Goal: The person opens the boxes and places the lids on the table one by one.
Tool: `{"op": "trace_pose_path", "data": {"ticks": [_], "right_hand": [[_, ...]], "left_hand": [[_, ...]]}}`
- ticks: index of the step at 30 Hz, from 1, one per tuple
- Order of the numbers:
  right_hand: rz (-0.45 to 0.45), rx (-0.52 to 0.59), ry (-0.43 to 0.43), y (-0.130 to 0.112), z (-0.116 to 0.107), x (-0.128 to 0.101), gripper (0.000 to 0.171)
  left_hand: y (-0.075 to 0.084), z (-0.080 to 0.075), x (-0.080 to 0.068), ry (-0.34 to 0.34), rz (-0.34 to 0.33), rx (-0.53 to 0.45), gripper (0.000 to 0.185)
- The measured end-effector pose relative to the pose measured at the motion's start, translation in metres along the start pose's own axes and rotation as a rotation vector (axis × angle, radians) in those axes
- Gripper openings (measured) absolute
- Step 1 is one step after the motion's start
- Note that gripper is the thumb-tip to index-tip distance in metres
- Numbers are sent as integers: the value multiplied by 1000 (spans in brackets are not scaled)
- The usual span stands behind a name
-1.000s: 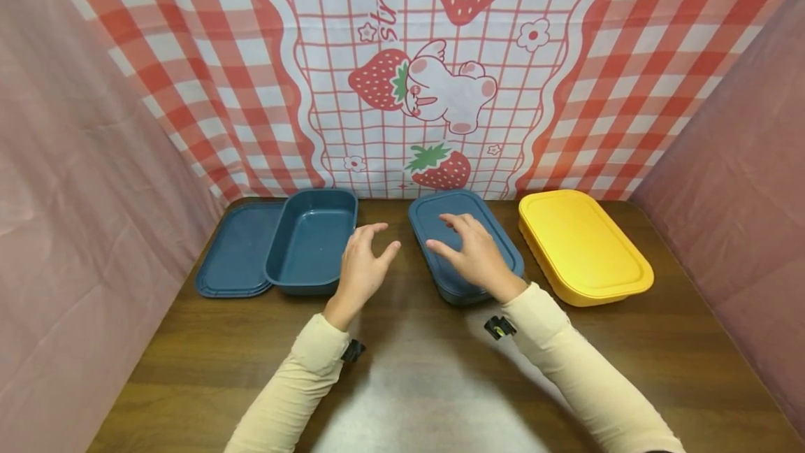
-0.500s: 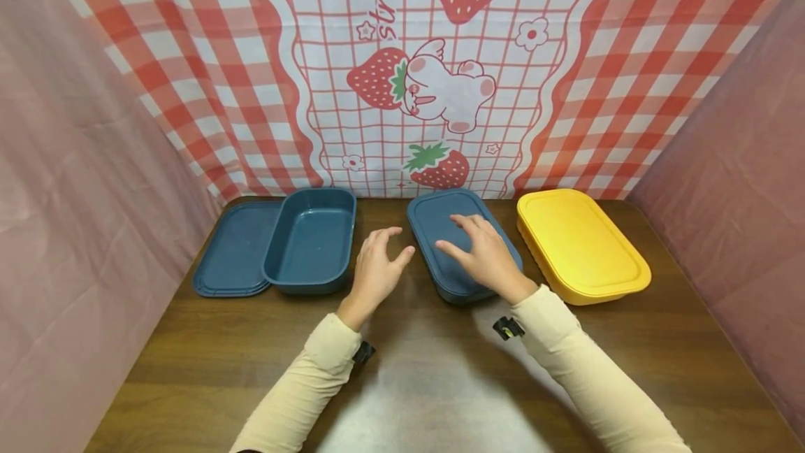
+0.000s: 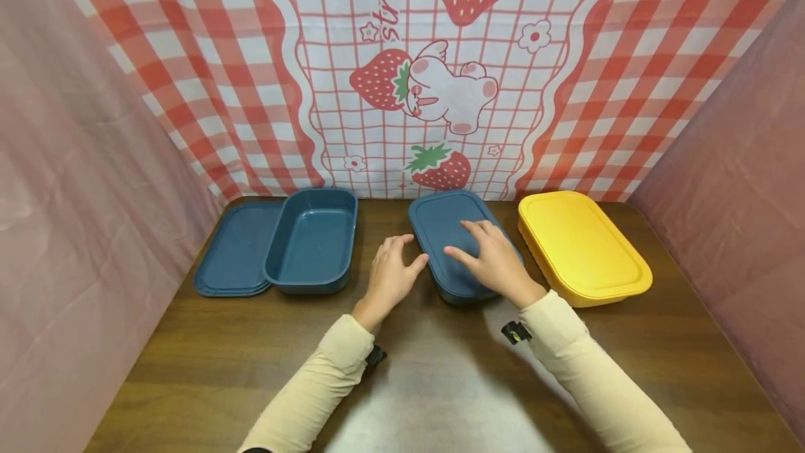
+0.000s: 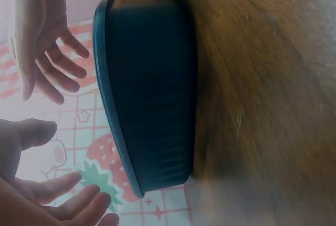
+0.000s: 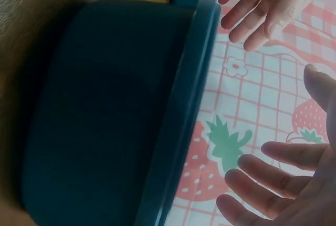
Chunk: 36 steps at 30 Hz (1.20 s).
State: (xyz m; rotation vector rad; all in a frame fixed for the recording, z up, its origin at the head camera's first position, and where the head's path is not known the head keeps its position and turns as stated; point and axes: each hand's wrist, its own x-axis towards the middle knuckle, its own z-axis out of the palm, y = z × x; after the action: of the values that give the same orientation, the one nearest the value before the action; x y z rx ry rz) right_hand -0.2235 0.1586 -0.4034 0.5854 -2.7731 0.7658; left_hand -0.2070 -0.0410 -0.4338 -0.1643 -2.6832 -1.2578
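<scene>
Three boxes on the brown wooden desk [image 3: 440,383]: one lidded blue box [image 3: 449,229] at centre, one open blue box [image 3: 311,240] with its loose lid [image 3: 233,254] alongside, one yellow box [image 3: 581,247]. Right hand [image 3: 497,264] hovers over the lidded box, fingers spread; left hand [image 3: 390,278] just beside it, fingers apart. Strawberry-print cloth [image 3: 434,68] behind, pink drapes at the sides.

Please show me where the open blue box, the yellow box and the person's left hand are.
open blue box [image 3: 311,240], head view, on its inner floor.
yellow box [image 3: 581,243], head view, on the middle of its lid.
left hand [image 3: 390,278], head view, on the back of the hand.
</scene>
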Motion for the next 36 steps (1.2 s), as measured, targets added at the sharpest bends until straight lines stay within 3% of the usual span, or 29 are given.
{"op": "trace_pose_path", "data": {"ticks": [21, 32, 36], "right_hand": [[96, -81, -27, 29, 3, -9, 72], [128, -121, 25, 43, 4, -14, 69], [137, -149, 50, 47, 5, -16, 70]], "left_hand": [[10, 22, 7, -94, -117, 118, 72], [7, 27, 3, -134, -164, 118, 79], [5, 29, 2, -178, -186, 104, 82]]}}
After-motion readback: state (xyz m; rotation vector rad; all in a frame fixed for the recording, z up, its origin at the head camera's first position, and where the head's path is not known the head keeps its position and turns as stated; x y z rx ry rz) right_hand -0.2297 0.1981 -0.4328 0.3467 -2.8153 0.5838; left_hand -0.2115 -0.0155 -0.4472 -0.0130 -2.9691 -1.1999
